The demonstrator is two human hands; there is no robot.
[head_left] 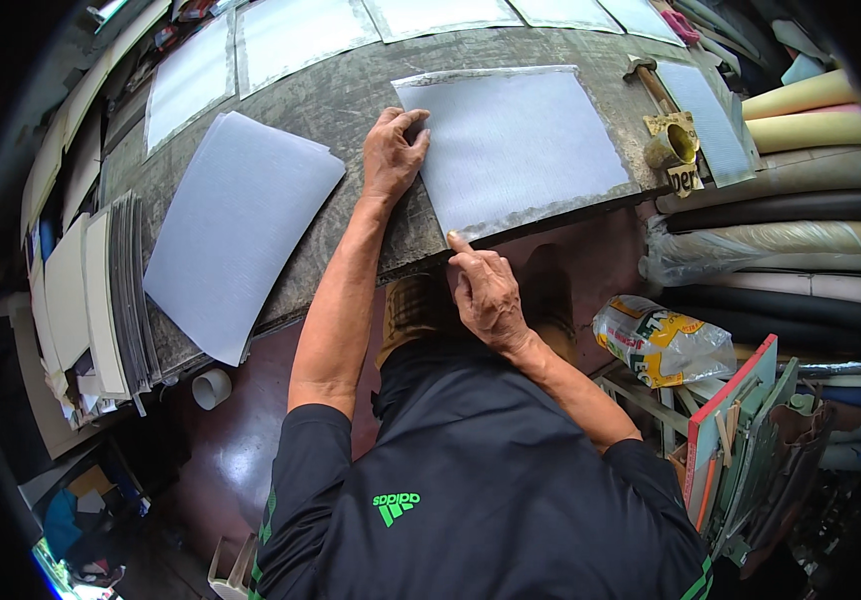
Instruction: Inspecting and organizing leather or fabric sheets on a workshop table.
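Observation:
A pale grey-blue sheet [520, 140] with roughly smudged top and bottom borders lies on the worn dark worktable [360, 240]. My left hand [396, 150] is at its left edge, near the top corner, fingers curled onto it. My right hand [490, 295] reaches up to the bottom-left corner, index fingertip touching it and the other fingers bent. A stack of similar plain sheets [235, 225] rests left of my left arm. Right of the sheet are a hammer [650, 80], a small pot of yellowish substance [672, 147] and a narrow textured strip [700, 115].
White sheets [305, 40] line the table's back. Stacked boards [90, 300] crowd the left end. Long rolls [800, 230], a plastic bag [660, 340] and upright panels [730, 440] stand at the right. A white cylinder [211, 388] is below the table's front edge.

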